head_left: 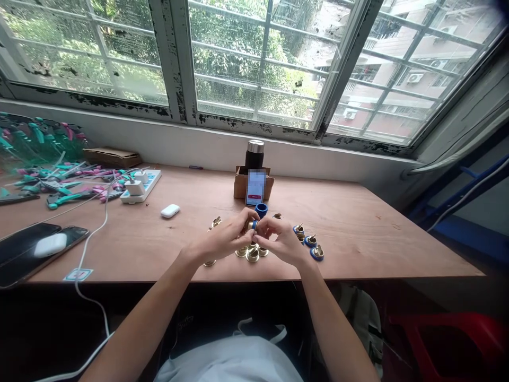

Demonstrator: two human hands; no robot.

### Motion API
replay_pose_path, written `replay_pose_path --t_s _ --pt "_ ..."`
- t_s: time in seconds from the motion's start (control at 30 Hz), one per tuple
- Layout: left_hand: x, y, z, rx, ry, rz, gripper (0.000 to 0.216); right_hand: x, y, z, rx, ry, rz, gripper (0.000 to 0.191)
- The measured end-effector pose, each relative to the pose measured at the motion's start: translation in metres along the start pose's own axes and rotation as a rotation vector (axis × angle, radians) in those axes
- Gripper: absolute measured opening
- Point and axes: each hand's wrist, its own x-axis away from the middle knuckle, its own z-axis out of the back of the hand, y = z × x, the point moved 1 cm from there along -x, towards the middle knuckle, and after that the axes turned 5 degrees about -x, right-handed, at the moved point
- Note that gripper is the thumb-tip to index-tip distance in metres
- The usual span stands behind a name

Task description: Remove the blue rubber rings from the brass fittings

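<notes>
My left hand and my right hand meet over the middle of the table. Between their fingertips is a small gold-coloured round metal piece with a blue ring, gripped from both sides. Just beyond them stands a blue round hollow piece; whether it is a stack of rings I cannot tell. Several gold-coloured metal pieces lie below my fingers, and others sit left of my left hand. To the right of my right hand are several gold pieces with blue rings around their bases.
Behind the hands, a phone leans on a cardboard box holding a black bottle. At left are a white earphone case, a power strip, cables, a dark tablet and a heap of teal-and-pink pliers.
</notes>
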Motion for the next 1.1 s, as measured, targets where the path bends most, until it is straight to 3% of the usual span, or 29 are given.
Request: replay_pose_path --t_s 0.37,0.6,0.77,1.1 --pt "0.003 0.008 0.000 0.031 -0.103 0.018 0.026 0.000 0.003 -0.003 0.013 -0.005 0.029 0.018" --pt "0.000 0.007 -0.001 -0.015 0.014 -0.073 0.028 0.001 0.001 0.002 -0.027 -0.019 0.013 0.019" --pt "0.001 0.007 -0.003 -0.020 -0.022 -0.065 0.041 0.001 0.002 0.001 -0.018 -0.014 0.037 0.012" --pt "0.001 0.009 -0.004 -0.009 -0.027 -0.016 0.038 0.000 0.005 0.002 -0.044 0.002 0.024 0.016"
